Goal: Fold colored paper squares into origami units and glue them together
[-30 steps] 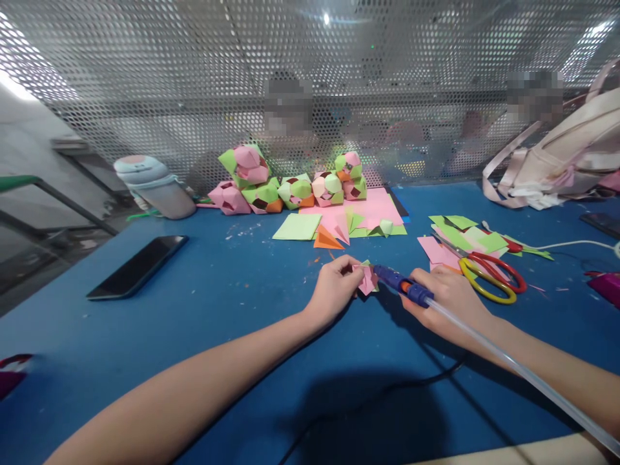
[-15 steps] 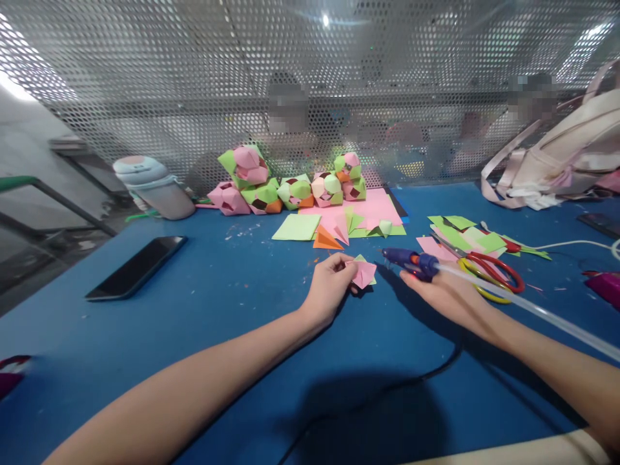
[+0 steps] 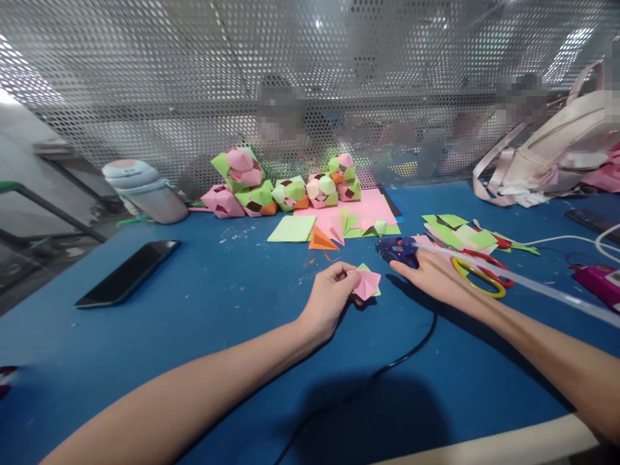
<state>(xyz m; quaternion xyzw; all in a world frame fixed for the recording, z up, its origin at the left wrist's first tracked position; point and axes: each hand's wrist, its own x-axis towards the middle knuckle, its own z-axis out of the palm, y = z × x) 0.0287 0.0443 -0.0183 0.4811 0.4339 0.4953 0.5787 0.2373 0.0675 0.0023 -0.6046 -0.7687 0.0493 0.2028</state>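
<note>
Between the thumb and fingers of my left hand [image 3: 330, 294] is a small folded paper piece [image 3: 367, 284], pink in front with light green edges behind. My right hand [image 3: 433, 274] is closed around a blue hot glue gun [image 3: 398, 250], whose nozzle points left, beyond the paper piece and apart from it. A long clear glue stick [image 3: 513, 276] sticks out of the gun's back, over my right forearm. An orange folded paper [image 3: 322, 240] lies just past my left hand. Scissors [image 3: 479, 274] with yellow and red handles lie beside my right hand.
Folded paper balls [image 3: 289, 192] line the mesh partition [image 3: 194, 116]. Paper sheets [image 3: 290, 229] and green scraps [image 3: 455, 229] lie in front. A phone [image 3: 128, 272] and a cup [image 3: 148, 194] are at left, a bag [image 3: 547, 155] at right. A black cord [image 3: 407, 356] crosses the blue table.
My right hand has moved the glue gun slightly away from me, farther from the paper piece. My left hand still holds the piece, slightly nearer to me. The view has shifted a little.
</note>
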